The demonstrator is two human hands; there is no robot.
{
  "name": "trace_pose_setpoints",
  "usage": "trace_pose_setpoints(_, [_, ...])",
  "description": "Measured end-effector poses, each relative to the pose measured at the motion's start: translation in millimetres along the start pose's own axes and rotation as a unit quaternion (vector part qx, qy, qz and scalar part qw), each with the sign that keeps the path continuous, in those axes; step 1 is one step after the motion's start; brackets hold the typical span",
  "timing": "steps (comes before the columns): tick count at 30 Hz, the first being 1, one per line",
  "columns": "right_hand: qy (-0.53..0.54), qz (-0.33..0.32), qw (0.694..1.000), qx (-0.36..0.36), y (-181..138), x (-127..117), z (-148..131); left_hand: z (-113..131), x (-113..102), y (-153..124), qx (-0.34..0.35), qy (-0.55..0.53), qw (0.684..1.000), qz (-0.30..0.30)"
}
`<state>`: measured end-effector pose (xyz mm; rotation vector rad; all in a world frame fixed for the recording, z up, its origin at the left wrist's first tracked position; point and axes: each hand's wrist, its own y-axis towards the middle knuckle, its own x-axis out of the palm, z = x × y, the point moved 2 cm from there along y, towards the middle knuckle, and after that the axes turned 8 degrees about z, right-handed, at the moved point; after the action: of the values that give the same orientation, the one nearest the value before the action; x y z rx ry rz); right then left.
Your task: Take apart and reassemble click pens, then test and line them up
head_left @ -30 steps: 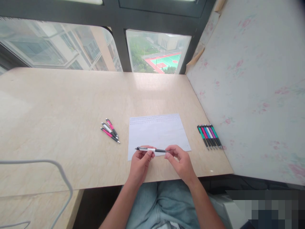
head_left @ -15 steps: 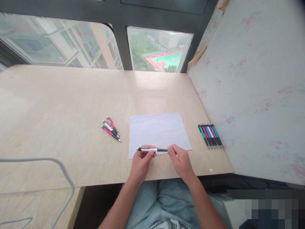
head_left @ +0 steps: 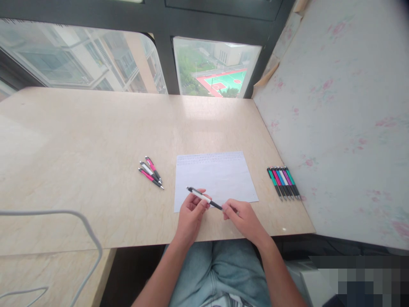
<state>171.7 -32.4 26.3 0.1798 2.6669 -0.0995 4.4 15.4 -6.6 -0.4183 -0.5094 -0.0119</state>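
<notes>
A white pen with a black grip is held between my two hands, its clip end up to the left and its tip down to the right. My left hand is closed around the white barrel. With thumb and fingers my right hand pinches the tip end, which the fingers hide. Beneath the pen lies a sheet of paper with rows of small handwriting along its top.
Left of the paper lie three pens, two pink and one white. A row of several coloured pens sits by the floral wall. A grey cable loops over the desk at the left. Windows stand behind.
The pen has turned from nearly level to slanted, its clip end rising and its tip end lowering. My right hand has moved slightly down with the tip.
</notes>
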Motion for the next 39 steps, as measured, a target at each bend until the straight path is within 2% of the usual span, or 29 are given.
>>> trace_pose_setpoints(2, [0.012, -0.007, 1.000, 0.003, 2.9, -3.3, 0.4, -0.1, 0.3, 0.4, 0.002, 0.003, 1.000, 0.003])
trace_pose_setpoints(5, [0.058, 0.032, 0.998, 0.022, 7.6, -2.4, 1.8, -0.5, 0.1, 0.4, 0.009, 0.033, 0.999, -0.012])
trace_pose_setpoints(10, [0.135, 0.060, 0.989, 0.020, 13.8, 15.0, -0.8, 2.4, 0.9, -2.6, 0.034, 0.141, 0.989, -0.028])
trace_pose_setpoints(14, [0.130, 0.086, 0.988, 0.002, 18.2, 22.4, -8.2, 5.3, 3.6, -4.8, 0.048, 0.187, 0.981, -0.032])
trace_pose_setpoints(19, [0.094, 0.095, 0.991, -0.014, 23.3, 21.5, -14.5, 6.3, 7.4, -5.8, 0.051, 0.202, 0.976, -0.063])
trace_pose_setpoints(23, [0.134, 0.094, 0.986, 0.011, 27.7, 22.2, -11.0, 5.9, 8.7, -6.9, 0.050, 0.193, 0.977, -0.074])
trace_pose_setpoints(29, [0.194, 0.178, 0.964, 0.033, 34.3, 16.3, -3.3, 3.2, 9.5, -9.1, 0.025, 0.191, 0.976, -0.099])
trace_pose_setpoints(31, [0.202, 0.157, 0.966, 0.030, 33.2, 14.9, -3.7, 4.2, 9.7, -9.1, 0.029, 0.199, 0.974, -0.101])
trace_pose_setpoints(35, [0.197, 0.047, 0.979, 0.007, 26.5, 15.6, -3.7, 5.2, 9.7, -8.3, 0.035, 0.199, 0.974, -0.100])
trace_pose_setpoints(39, [0.238, 0.048, 0.970, 0.028, 23.0, 11.7, 1.8, 1.8, 9.6, -8.3, 0.031, 0.200, 0.973, -0.112])
